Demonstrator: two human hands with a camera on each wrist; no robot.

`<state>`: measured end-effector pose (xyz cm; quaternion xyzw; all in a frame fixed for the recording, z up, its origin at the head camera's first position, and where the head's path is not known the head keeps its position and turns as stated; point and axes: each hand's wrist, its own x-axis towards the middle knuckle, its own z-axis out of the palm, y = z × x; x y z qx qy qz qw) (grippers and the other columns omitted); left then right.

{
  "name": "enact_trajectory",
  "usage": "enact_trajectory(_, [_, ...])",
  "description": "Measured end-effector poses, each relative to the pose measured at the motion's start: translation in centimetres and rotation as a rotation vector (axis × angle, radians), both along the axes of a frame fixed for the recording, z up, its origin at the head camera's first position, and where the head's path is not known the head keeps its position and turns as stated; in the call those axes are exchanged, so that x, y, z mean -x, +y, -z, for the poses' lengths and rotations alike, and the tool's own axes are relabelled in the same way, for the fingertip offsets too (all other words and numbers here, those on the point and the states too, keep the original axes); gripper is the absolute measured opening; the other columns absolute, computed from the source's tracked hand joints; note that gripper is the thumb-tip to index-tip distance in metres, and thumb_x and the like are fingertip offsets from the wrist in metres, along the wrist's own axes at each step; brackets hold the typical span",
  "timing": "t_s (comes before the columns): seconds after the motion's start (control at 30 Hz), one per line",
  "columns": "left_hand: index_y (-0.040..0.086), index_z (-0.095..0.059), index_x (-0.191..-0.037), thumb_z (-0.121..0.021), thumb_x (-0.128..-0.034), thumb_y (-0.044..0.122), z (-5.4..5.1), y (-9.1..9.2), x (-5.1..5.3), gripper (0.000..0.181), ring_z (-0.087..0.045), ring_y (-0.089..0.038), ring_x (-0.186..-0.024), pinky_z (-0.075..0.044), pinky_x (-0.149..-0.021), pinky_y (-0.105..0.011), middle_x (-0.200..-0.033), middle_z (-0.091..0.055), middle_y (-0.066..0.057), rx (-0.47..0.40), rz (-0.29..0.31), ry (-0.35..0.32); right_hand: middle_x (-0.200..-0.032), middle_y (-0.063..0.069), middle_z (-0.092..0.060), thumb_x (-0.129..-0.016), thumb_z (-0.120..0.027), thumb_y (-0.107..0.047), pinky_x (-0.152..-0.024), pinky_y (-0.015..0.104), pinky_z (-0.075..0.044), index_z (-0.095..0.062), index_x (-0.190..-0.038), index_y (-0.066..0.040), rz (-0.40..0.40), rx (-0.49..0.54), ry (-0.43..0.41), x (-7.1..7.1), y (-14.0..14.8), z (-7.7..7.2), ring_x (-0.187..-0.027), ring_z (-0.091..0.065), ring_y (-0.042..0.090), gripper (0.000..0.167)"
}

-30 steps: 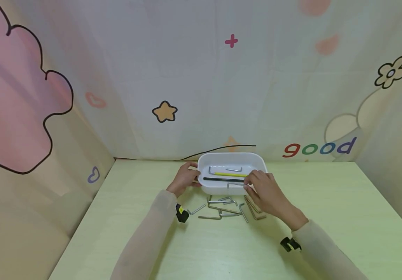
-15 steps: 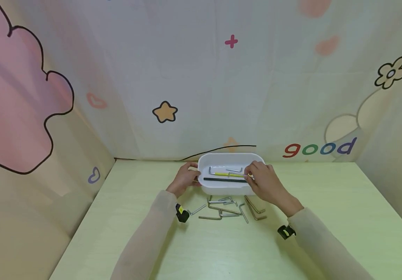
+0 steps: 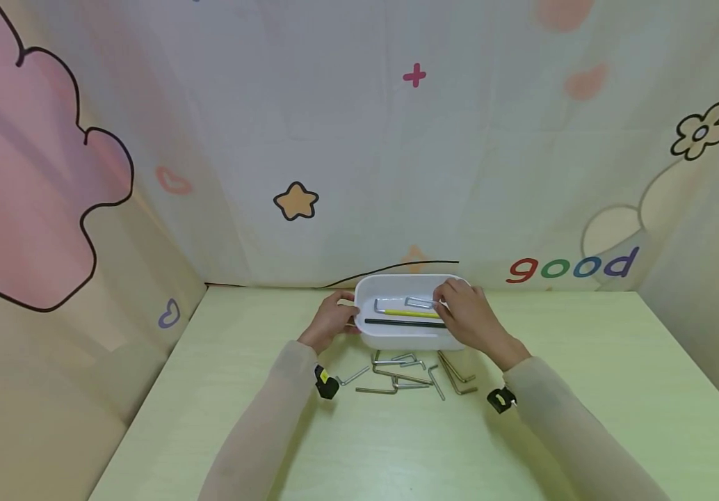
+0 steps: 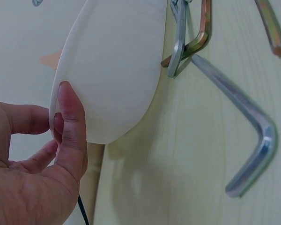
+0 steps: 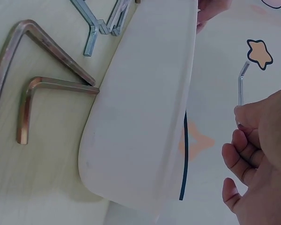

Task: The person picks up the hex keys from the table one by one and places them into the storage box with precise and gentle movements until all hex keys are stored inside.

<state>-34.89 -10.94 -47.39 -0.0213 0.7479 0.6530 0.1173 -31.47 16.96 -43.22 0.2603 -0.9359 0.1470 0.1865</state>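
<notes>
A white plastic box point(image 3: 400, 341) stands at the back of the table. My left hand point(image 3: 331, 321) grips its left end, thumb and fingers pinching the rim in the left wrist view. Above the box's right part, my right hand point(image 3: 471, 314) pinches a small silver hex key point(image 5: 241, 89) between thumb and fingertips, its bent end pointing away from the hand. Inside the box lie a slim yellow rod point(image 3: 409, 314), a black rod point(image 3: 403, 322) and silver hex keys, one with its bent end point(image 3: 376, 305) at the left. The right hand hides part of the box.
In front of the box, several silver and bronze-coloured hex keys lie loose on the table, among them a silver one point(image 4: 255, 122) at the left and a bronze one point(image 5: 30, 98) at the right. A patterned cloth wall point(image 3: 359, 139) rises right behind the box.
My right hand has moved the hex key from the box's front edge back and slightly left, over the inside of the box. The left hand keeps its grip on the left end.
</notes>
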Motion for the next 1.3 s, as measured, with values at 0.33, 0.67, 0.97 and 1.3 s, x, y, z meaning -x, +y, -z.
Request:
enact_trajectory(0.33, [0.002,-0.048,-0.134,-0.056,-0.0956,0.007,0.0,-0.1,0.0,0.039,-0.065,-0.015,-0.073,-0.060,-0.065,-0.025,-0.111,-0.065,-0.026,-0.016,-0.001,0.008,-0.099,0.008,-0.060,-0.097,-0.060,-0.017,-0.082,0.048,-0.042,-0.060,-0.101,-0.007,0.036,-0.025,-0.058,1.3,-0.7,-0.5,-0.099,-0.052,0.027,0.011])
enact_trajectory(0.67, [0.001,-0.049,-0.131,-0.055,-0.0947,0.005,0.0,-0.2,0.1,0.037,-0.064,-0.015,-0.071,-0.060,-0.063,-0.024,-0.116,-0.061,-0.031,-0.040,0.002,0.002,-0.101,0.007,-0.060,-0.098,-0.057,-0.019,-0.083,0.048,-0.042,-0.061,-0.102,-0.008,0.059,-0.054,-0.119,2.6,-1.1,-1.1,-0.099,-0.053,0.027,0.012])
enact_trajectory(0.97, [-0.002,-0.048,-0.132,-0.055,-0.0932,0.004,0.0,-0.1,0.2,0.040,-0.064,-0.014,-0.070,-0.060,-0.064,-0.025,-0.111,-0.063,-0.029,-0.047,-0.001,0.008,-0.100,0.007,-0.061,-0.099,-0.056,-0.020,-0.085,0.052,-0.044,-0.062,-0.100,-0.008,0.084,-0.074,-0.161,3.8,-1.6,-0.6,-0.099,-0.055,0.029,0.013])
enact_trajectory(1.3, [0.000,-0.049,-0.130,-0.056,-0.0932,0.004,-0.1,0.0,0.1,0.038,-0.064,-0.015,-0.071,-0.060,-0.064,-0.025,-0.105,-0.065,-0.024,-0.039,-0.007,0.009,-0.104,0.009,-0.061,-0.098,-0.057,-0.022,-0.087,0.054,-0.044,-0.062,-0.101,-0.008,0.090,-0.071,-0.216,4.4,-1.9,0.0,-0.105,-0.055,0.031,0.015])
